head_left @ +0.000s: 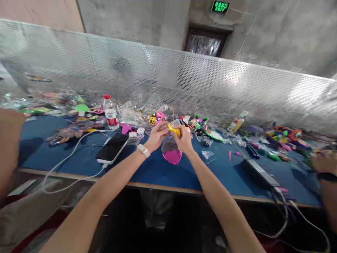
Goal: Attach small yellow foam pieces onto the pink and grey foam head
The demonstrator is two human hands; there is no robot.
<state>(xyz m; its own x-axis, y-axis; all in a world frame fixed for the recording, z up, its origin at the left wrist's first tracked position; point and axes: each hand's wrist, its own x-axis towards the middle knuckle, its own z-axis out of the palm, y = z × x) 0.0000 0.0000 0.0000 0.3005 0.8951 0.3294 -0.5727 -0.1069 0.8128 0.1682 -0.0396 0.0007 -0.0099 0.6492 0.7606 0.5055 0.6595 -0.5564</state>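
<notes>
My left hand [158, 135], with a light band on the wrist, is raised over the blue table, its fingertips closed at the left end of a yellow clay-like piece [176, 131]. The other end is pinched between the fingers of my right hand [184, 140]. Just below both hands lies a round shape [172, 156], bright magenta at the front and grey toward the back. Behind my left hand sits a pink and yellow figure [156, 118] with a painted face. Fine detail of the yellow piece is hidden by my fingers.
To the left are a black phone [113, 147] on a white cable and a red-capped bottle [110, 111]. A dark box-like device [259, 174] lies right. Colourful pieces and plastic bags line the perforated metal screen [168, 73]. Other people's arms show at both sides.
</notes>
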